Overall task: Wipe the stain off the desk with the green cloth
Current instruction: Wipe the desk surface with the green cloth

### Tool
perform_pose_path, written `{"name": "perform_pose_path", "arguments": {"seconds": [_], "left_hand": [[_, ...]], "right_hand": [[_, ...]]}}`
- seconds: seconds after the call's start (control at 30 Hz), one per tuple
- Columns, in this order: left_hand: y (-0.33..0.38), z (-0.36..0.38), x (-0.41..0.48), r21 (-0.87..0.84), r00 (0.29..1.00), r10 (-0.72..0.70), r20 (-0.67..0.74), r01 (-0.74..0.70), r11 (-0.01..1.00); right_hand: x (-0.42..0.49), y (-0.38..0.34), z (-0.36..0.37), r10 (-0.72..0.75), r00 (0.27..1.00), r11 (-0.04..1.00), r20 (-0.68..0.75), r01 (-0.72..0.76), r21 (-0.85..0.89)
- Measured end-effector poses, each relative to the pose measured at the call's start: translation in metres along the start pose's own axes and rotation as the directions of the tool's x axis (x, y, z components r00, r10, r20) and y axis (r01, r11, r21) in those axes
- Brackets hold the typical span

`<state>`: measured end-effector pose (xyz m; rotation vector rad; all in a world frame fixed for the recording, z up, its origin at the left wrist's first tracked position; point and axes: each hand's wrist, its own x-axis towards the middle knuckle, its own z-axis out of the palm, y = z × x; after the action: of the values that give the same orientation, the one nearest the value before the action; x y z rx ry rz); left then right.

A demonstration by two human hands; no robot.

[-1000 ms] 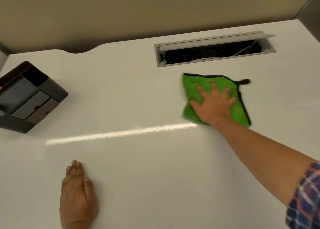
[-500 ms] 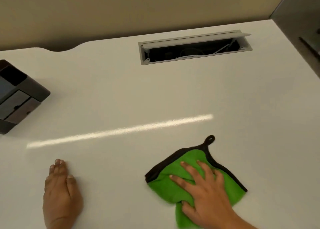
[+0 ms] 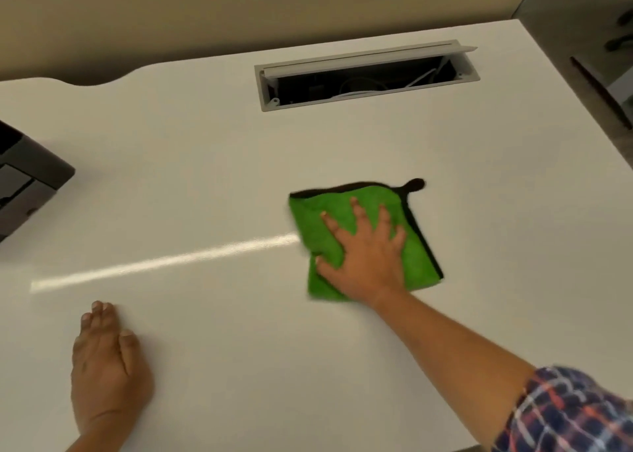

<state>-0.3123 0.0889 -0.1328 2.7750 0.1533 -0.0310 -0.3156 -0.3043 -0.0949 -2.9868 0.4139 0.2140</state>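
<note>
The green cloth (image 3: pixel 315 225), black-edged with a small loop at its far right corner, lies flat on the white desk (image 3: pixel 212 164) right of centre. My right hand (image 3: pixel 363 256) presses down on it with fingers spread, palm covering its near middle. My left hand (image 3: pixel 106 359) rests flat on the desk at the near left, fingers together, holding nothing. No stain shows on the desk; a bright streak of reflected light runs from the left up to the cloth's left edge.
An open cable slot (image 3: pixel 366 75) with a raised grey lid is set into the desk's far side. A dark grey organiser box (image 3: pixel 24 184) sits at the left edge. The desk's right edge borders a grey panel (image 3: pixel 582 23).
My right hand slid the cloth from beside the cable slot down to the near edge, then back up to the middle of the desk. My left hand stayed put.
</note>
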Motion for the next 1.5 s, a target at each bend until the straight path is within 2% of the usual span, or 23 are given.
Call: {"name": "perform_pose_path", "arguments": {"seconds": [0.1, 0.17, 0.27, 0.33, 0.43, 0.53, 0.6, 0.67, 0.8, 0.87, 0.97, 1.07, 1.13, 1.23, 1.33, 1.4, 1.5], "left_hand": [[0.006, -0.006, -0.001, 0.012, 1.0, 0.003, 0.012, -0.003, 1.0], [0.013, -0.008, -0.003, 0.022, 1.0, 0.015, 0.023, -0.016, 1.0], [0.018, -0.014, -0.004, 0.016, 0.999, 0.02, 0.031, -0.021, 1.0], [0.018, -0.015, -0.004, 0.014, 0.999, 0.027, 0.034, -0.027, 1.0], [0.019, -0.016, -0.006, 0.02, 0.999, 0.032, 0.032, -0.033, 0.999], [0.016, -0.015, -0.008, 0.015, 0.999, 0.046, 0.026, -0.046, 0.999], [0.014, -0.015, -0.008, -0.007, 0.998, 0.05, 0.025, -0.05, 0.999], [0.012, -0.017, -0.008, -0.038, 0.998, 0.05, 0.026, -0.049, 0.998], [0.01, -0.026, -0.007, -0.131, 0.995, 0.077, 0.069, -0.067, 0.989], [0.002, -0.036, -0.004, -0.107, 0.991, 0.112, 0.066, -0.104, 0.989], [-0.026, -0.054, 0.008, 0.062, 0.977, 0.211, 0.043, -0.213, 0.975], [-0.06, -0.066, 0.026, 0.145, 0.985, 0.167, 0.052, -0.173, 0.974], [-0.079, -0.071, 0.036, 0.153, 0.994, 0.109, 0.028, -0.112, 0.982], [-0.095, -0.071, 0.042, 0.125, 0.997, 0.072, 0.026, -0.075, 0.989], [-0.098, -0.067, 0.043, 0.072, 0.999, 0.051, 0.016, -0.052, 0.996], [-0.101, -0.065, 0.045, 0.051, 0.999, 0.043, 0.012, -0.044, 0.998], [-0.104, -0.064, 0.047, 0.035, 0.999, 0.043, 0.015, -0.043, 0.998]], "right_hand": [[-0.066, -0.015, 0.015, -0.166, 0.986, 0.986, -0.01, 0.166, 0.031], [-0.111, 0.001, 0.027, -0.272, 0.962, 0.962, 0.032, 0.271, 0.035], [-0.155, 0.049, 0.028, -0.313, 0.942, 0.95, 0.121, 0.311, 0.035], [-0.157, 0.085, 0.019, -0.231, 0.966, 0.973, 0.12, 0.232, 0.005], [-0.124, 0.123, 0.002, 0.039, 0.997, 0.996, 0.07, -0.033, -0.084], [-0.058, 0.115, -0.008, 0.284, 0.959, 0.956, 0.01, -0.283, -0.076], [-0.013, 0.088, -0.013, 0.324, 0.946, 0.944, 0.002, -0.324, -0.063], [0.016, 0.046, -0.013, 0.248, 0.969, 0.966, 0.001, -0.247, -0.072], [0.002, -0.044, -0.003, -0.063, 0.998, 0.991, -0.002, 0.062, -0.117], [-0.037, -0.068, 0.006, -0.209, 0.978, 0.973, 0.015, 0.21, -0.095], [-0.1, -0.061, 0.02, -0.407, 0.907, 0.909, 0.109, 0.414, -0.053], [-0.126, -0.029, 0.018, -0.477, 0.856, 0.863, 0.199, 0.499, -0.082], [-0.114, -0.016, 0.01, -0.397, 0.894, 0.895, 0.208, 0.427, -0.128], [-0.07, -0.025, 0.002, -0.13, 0.983, 0.974, 0.129, 0.15, -0.168], [-0.014, -0.066, 0.007, 0.022, 0.998, 0.988, 0.06, -0.013, -0.156], [0.024, -0.111, 0.011, 0.027, 0.999, 0.992, 0.034, -0.023, -0.121], [0.055, -0.19, 0.013, -0.111, 0.993, 0.991, 0.036, 0.113, -0.076]]}}
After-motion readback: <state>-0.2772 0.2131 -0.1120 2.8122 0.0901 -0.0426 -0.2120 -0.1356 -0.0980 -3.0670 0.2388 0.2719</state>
